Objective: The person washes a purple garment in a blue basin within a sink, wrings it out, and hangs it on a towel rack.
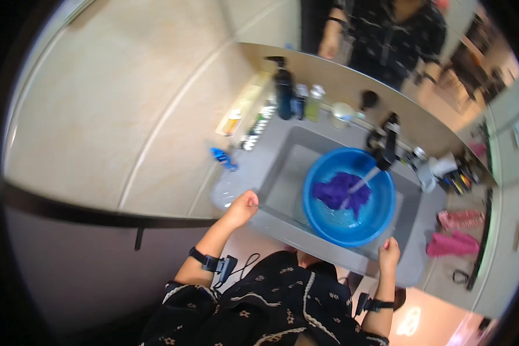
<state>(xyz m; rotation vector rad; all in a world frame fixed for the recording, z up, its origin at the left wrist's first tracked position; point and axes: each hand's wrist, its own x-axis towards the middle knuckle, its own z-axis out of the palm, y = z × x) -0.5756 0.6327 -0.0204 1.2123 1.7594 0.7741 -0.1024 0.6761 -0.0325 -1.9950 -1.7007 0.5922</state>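
A blue plastic basin [308, 190] stands in the grey rectangular sink [281, 173]. In it lies a bunched purple cloth [335, 190], partly in shallow water. A stream of water [365, 178] runs from the dark faucet [388, 151] onto the cloth. My left hand [242, 208], its fingers curled in, hovers by the sink's front left corner. My right hand [389, 255] is also curled, near the front right rim, just below the basin. I see nothing held in either hand, and both are apart from the basin.
Behind the sink stand a dark pump bottle [284, 93], a yellow-green bottle [314, 104] and a white cup [341, 114]. A blue object [224, 158] lies on the left ledge. Pink cloths [452, 243] hang at the right wall. A mirror [415, 93] spans the back.
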